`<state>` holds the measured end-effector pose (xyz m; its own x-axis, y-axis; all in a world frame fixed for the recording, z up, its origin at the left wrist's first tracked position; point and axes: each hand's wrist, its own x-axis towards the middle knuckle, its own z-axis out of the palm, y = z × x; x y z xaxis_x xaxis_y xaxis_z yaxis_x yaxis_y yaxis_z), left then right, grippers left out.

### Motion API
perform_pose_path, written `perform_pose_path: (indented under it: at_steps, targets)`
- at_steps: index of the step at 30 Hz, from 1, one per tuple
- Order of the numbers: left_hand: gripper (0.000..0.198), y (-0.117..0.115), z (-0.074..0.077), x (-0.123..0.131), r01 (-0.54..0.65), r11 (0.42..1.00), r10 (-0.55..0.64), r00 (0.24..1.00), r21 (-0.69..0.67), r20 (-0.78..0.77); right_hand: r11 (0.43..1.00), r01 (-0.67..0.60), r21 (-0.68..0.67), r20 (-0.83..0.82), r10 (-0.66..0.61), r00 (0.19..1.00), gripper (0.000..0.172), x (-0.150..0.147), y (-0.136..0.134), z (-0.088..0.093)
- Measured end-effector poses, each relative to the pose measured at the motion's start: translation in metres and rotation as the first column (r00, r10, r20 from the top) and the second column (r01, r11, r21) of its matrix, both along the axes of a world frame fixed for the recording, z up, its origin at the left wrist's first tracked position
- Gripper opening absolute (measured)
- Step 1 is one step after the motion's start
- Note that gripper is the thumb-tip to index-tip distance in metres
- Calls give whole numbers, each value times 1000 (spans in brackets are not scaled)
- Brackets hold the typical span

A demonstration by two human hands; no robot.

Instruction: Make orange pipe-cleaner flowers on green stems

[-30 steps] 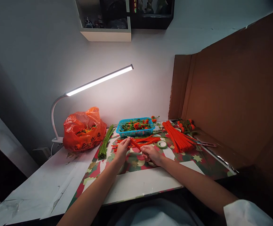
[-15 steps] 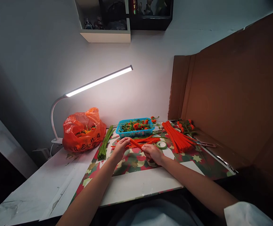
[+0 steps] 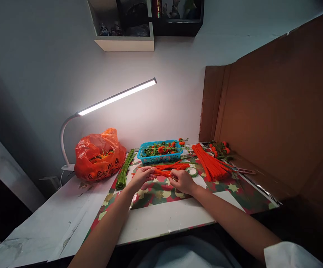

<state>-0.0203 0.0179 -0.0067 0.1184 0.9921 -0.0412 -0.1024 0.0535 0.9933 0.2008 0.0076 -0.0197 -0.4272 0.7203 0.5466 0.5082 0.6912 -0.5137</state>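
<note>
My left hand (image 3: 141,179) pinches one end of an orange-red pipe cleaner piece (image 3: 162,173), which looks thick like a coil or a small bundle; I cannot tell which. The other end is between the closed fingers of my right hand (image 3: 183,182). It stretches almost level between them, above a table cover (image 3: 157,195) with a camouflage and star pattern. Loose orange-red pipe cleaners (image 3: 175,166) lie just behind my hands. A roll of green tape (image 3: 191,171) rests beside my right hand.
Behind the hands stands a blue basket (image 3: 161,160) of green stems and orange blossoms. Left are green pipe cleaners (image 3: 125,169), a red plastic bag (image 3: 98,160) and a lamp (image 3: 116,97). Right lie an orange-red bundle (image 3: 210,163), scissors (image 3: 245,171) and finished flowers (image 3: 219,149) near cardboard (image 3: 267,111).
Both hands have dipped slightly, and the left has shifted a little to the left. The held pipe cleaner piece is now closer to level.
</note>
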Motion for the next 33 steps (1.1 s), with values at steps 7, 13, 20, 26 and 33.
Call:
perform_pose_path:
  at_steps: [7,13,20,26,33]
  targets:
    - [27,-1,1,-6,98,994,-93,989,41,-113,998,2,61,64,-6,998,9,2,3,-2]
    - [26,-4,8,-4,100,994,-97,993,38,-74,999,-23,35,41,22,999,9,2,2,0]
    - [24,-5,10,-5,90,995,-87,995,50,-49,999,-47,9,18,47,999,9,3,3,2]
    - [23,-6,9,-4,79,994,-75,996,81,-54,998,-58,17,13,58,998,10,3,4,0]
    - [19,-10,13,0,64,995,-59,996,78,-67,999,-45,28,37,44,998,10,3,5,-1]
